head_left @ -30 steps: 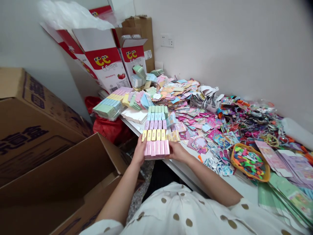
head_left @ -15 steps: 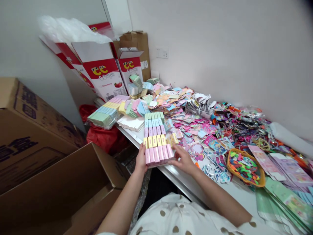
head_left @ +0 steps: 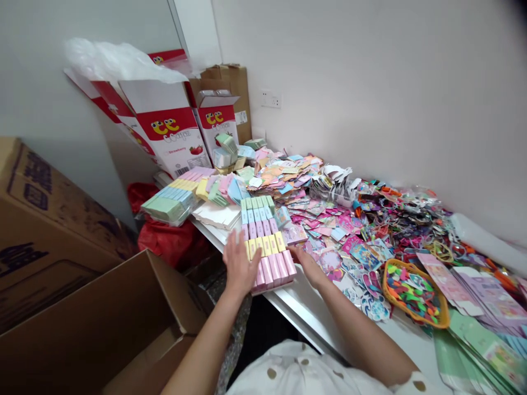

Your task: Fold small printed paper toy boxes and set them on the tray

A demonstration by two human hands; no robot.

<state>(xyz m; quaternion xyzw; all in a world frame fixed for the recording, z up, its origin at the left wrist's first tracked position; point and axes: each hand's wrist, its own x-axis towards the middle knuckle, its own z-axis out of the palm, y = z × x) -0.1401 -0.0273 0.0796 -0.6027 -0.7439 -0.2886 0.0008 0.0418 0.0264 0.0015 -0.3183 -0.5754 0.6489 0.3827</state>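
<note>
Rows of small pastel boxes (head_left: 263, 241), pink, yellow, purple, blue and green, stand packed together at the table's front edge. My left hand (head_left: 240, 264) lies over their left side, fingers spread and thumb across the pink and yellow rows. At the right side of the pink row is my right hand (head_left: 308, 266), its fingers stretched out against the boxes and partly hidden. Just beyond that hand lies a flat purple packet (head_left: 295, 234). A stack of white card (head_left: 218, 213) sits behind the boxes to the left.
A wrapped block of pastel boxes (head_left: 168, 206) lies at the table's left end. Loose colourful cards (head_left: 288, 175) cover the back. An orange basket (head_left: 442, 317) of small bright pieces is at right. Below left stands an open carton (head_left: 102, 291), beside a red bag (head_left: 164, 241).
My left hand has shifted from the boxes' lower left side up over them, with its fingers spreading. The right hand stays at their right side. A purple packet now shows beside the yellow row.
</note>
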